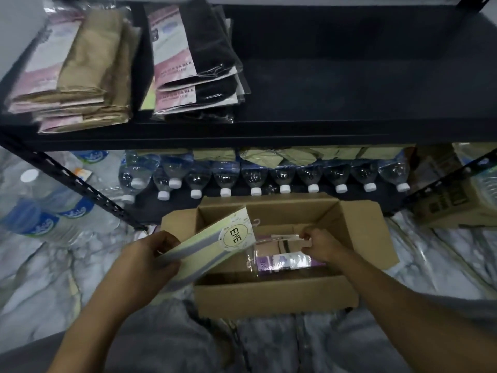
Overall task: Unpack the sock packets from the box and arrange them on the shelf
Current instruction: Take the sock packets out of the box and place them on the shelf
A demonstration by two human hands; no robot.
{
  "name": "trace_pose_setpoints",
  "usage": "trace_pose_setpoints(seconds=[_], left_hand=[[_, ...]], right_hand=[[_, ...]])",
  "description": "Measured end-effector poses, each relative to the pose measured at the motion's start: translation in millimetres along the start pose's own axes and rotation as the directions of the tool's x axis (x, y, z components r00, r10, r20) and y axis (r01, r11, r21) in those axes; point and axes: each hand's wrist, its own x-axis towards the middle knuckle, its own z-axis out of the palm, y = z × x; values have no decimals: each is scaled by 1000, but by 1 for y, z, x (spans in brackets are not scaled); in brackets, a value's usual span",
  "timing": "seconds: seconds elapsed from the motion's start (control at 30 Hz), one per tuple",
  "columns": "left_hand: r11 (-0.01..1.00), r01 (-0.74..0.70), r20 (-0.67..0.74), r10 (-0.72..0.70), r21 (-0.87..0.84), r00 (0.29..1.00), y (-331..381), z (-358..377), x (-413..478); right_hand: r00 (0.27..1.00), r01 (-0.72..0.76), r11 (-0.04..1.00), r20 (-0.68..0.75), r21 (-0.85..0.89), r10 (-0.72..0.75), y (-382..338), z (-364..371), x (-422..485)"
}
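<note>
**Both hands on sock packets over the open box**

An open cardboard box (pixel 271 296) sits on the marble-patterned floor (pixel 40 265), just near of a dark metal shelf unit, with its flaps folded outward.

The left hand (pixel 150 262) grips a pale striped sock packet (pixel 204 251) by its near-left end. Its fingers are curled around the edge, and the packet is tilted up and to the right over the left part of the box. A round label reading "ENE" (pixel 236 236) sits at the packet's far end. Whether the hand holds one packet or a thin stack cannot be told.

The right hand (pixel 321 244) reaches into the box from the right. Its fingertips are drawn together, pinching the top edge of a clear-wrapped packet (pixel 282 261) with a purple band that lies inside the box.

On the shelf board (pixel 349 84) above, two piles lie at the left end: beige sock packets (pixel 88 68) at far left, and just right of them black sock packets (pixel 199 63). The two piles are close together but apart.

On the lower level behind the box, a row of water bottles (pixel 282 176) lies with white caps pointing near. Larger bottles (pixel 53 214) lie on the floor to the left, and another carton (pixel 451 203) stands at the right.
</note>
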Motion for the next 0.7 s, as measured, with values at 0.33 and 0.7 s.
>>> trace_pose_setpoints(seconds=[0.33,0.7], left_hand=[[999,47,7,-47,-14,999,3,9,27],[997,60,0,-60,-44,998,13,15,39]], right_hand=[[987,47,967,163,-250,-6,8,37,68],[973,37,954,228,-297,33,20,52,89]])
